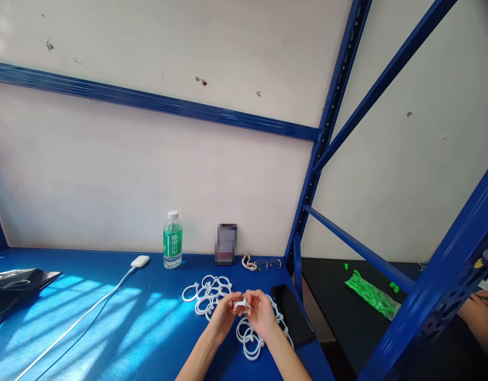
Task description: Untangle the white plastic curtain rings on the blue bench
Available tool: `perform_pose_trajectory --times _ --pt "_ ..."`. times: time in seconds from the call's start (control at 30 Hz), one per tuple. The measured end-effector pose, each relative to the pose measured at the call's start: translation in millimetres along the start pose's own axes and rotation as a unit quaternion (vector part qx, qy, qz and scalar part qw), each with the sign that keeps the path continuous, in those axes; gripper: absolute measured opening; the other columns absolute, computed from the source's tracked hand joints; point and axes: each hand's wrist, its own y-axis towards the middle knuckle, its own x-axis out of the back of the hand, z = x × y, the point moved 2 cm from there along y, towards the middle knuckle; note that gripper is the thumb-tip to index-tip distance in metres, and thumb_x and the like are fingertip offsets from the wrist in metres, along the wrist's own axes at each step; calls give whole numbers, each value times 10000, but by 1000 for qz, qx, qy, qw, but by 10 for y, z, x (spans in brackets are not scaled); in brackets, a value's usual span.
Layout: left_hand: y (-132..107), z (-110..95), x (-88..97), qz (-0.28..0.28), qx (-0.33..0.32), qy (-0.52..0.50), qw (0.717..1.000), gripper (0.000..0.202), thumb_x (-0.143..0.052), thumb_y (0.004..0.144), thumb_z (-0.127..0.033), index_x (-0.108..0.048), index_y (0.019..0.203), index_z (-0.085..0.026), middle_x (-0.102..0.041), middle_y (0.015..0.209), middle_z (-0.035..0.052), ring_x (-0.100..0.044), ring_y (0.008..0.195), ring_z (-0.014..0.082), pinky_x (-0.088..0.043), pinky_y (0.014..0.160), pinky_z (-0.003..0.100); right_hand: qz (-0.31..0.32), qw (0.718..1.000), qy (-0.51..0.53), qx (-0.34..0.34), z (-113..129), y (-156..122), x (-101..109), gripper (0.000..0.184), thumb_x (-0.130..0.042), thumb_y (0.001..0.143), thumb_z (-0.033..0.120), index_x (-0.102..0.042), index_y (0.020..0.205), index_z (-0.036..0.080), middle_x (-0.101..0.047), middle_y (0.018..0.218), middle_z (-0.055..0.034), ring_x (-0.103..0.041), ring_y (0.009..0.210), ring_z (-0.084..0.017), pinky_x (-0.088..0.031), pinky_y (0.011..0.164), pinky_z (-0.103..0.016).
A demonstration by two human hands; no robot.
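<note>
my left hand [225,313] and right hand [263,316] are right up against each other, fingertips of both pinched on a small white piece [242,304]. my fingers cover a lot of it, so i can't tell exactly how each one sits. my tip for this bit: light grip, steady one side with the left and do the fine fiddling with the right, since i reckon thin stuff like this would bend or ping off if squeezed hard. keeping it low over the table seems smart too.

just under my right wrist there's a loose heap of white rings [250,355], round, skinny, smooth, plastic-looking. just past my left fingers is a second heap of rings [204,305], overlapping all over. touching distance right of my right hand, a flat glossy black phone [294,316]. blue tabletop [148,346] has a bit of sheen.

farther out beyond both hands: wire-thin glasses [263,264], and off to the left a clear bottle [173,242] with a green label.
</note>
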Motion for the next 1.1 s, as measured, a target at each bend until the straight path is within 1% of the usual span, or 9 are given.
perform_pose_trajectory --times 0.3,0.4,0.5,0.6,0.7,0.8,0.87,0.97,1.1 --pt "-10 -61 -34 -16 -30 -6 999 423 -639 666 -355 -312 438 -214 -298 446 -59 -379 481 103 -388 591 281 -9 999 -45 9 57 -12 -18 342 -460 702 450 -390 457 223 -322 458 18 -386 492 -149 -415 575 -293" --pt "-8 -139 43 -79 -52 -8 996 375 -629 667 -393 -347 498 -212 -320 483 -61 -432 533 122 -409 618 283 -25 996 -86 27 108 -22 0 236 -495 701 412 -561 663 189 -497 616 -15 -434 560 -148 -395 609 -285" --pt "-10 -219 184 -171 -106 104 974 341 -584 688 -439 -381 535 -211 -372 510 -52 -451 551 134 -392 595 269 -26 958 -272 90 192 -73 -7 202 -504 718 288 -625 846 190 -605 864 -49 -519 735 -182 -395 706 -297" --pt "-39 -283 306 -261 -173 304 900 301 -535 736 -438 -433 568 -211 -444 533 -31 -457 545 154 -359 563 271 -20 845 -508 168 251 -156 -36 198 -493 709 158 -625 845 218 -607 927 -31 -517 889 -208 -368 817 -324" --pt "-82 -316 334 -296 -238 517 767 261 -483 797 -370 -492 592 -209 -551 609 31 -522 678 225 -383 639 322 -11 736 -654 175 238 -208 -30 179 -506 682 93 -593 764 226 -587 801 9 -508 862 -186 -344 815 -309" --pt "-108 -298 313 -303 -249 670 631 224 -426 835 -274 -567 682 -192 -610 762 91 -529 840 284 -393 719 374 13 690 -705 162 205 -214 9 177 -521 649 69 -574 717 223 -565 713 41 -505 801 -154 -332 786 -274" --pt "-114 -272 303 -303 -230 726 573 216 -407 842 -215 -598 750 -177 -599 823 101 -524 890 291 -397 747 384 26 681 -715 156 187 -207 38 163 -527 629 74 -571 687 219 -560 688 47 -505 784 -149 -328 777 -267" --pt "-115 -247 296 -301 -214 758 537 204 -406 839 -166 -605 796 -168 -570 889 102 -511 946 289 -402 780 384 41 678 -719 147 163 -206 66 159 -513 612 77 -574 655 217 -563 671 43 -512 774 -154 -328 800 -282" --pt "-113 -256 273 -285 -245 741 556 168 -419 834 -155 -586 826 -172 -548 925 99 -504 948 282 -420 769 380 30 685 -716 135 149 -209 64 188 -475 646 66 -586 657 218 -598 696 21 -523 805 -179 -338 816 -307"
